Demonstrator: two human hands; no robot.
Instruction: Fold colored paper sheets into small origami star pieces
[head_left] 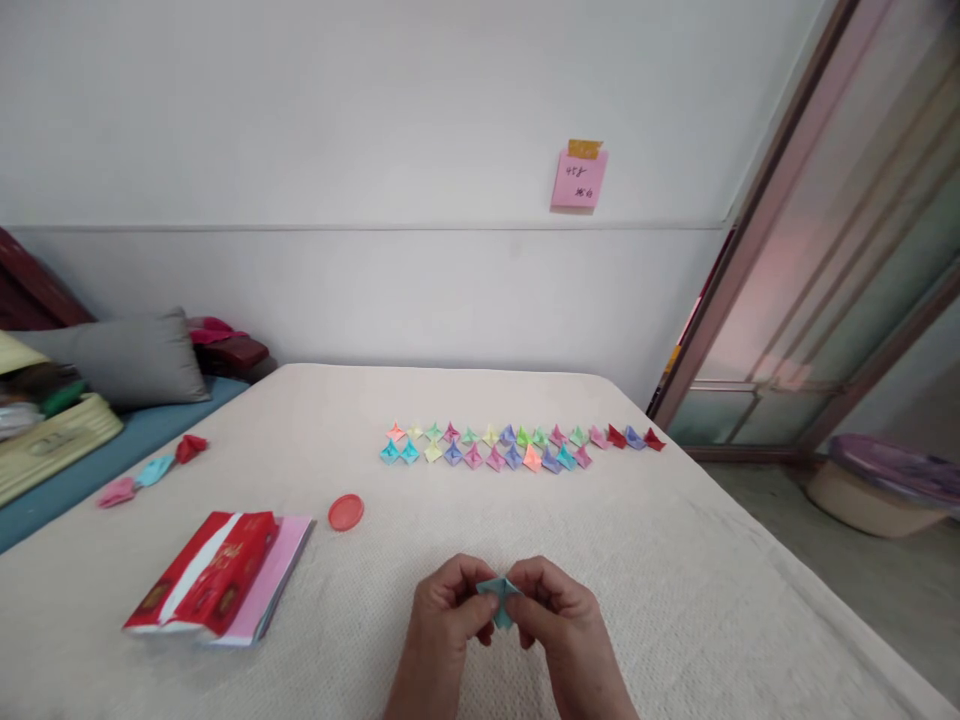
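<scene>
My left hand (pixel 446 612) and my right hand (pixel 559 610) pinch a small teal folded paper piece (pixel 498 600) between their fingertips, low in the middle of the view. The piece is partly hidden by my fingers. Both hands rest just above a cream textured cover (pixel 660 560). Farther ahead, two rows of small multicoloured folded paper pieces (pixel 517 445) lie on the cover, well beyond my hands. To my left are a round red lid (pixel 346 512) and a red printed packet (pixel 202 575) lying on a stack of pink paper (pixel 281 580).
Three folded pieces, pink, blue and red (pixel 154 468), lie on a blue surface at the left, beside a grey pillow (pixel 124 360) and a yellow container (pixel 52 445). A framed glass door (pixel 810 250) stands at the right, with a lidded basin (pixel 877 485) on the floor.
</scene>
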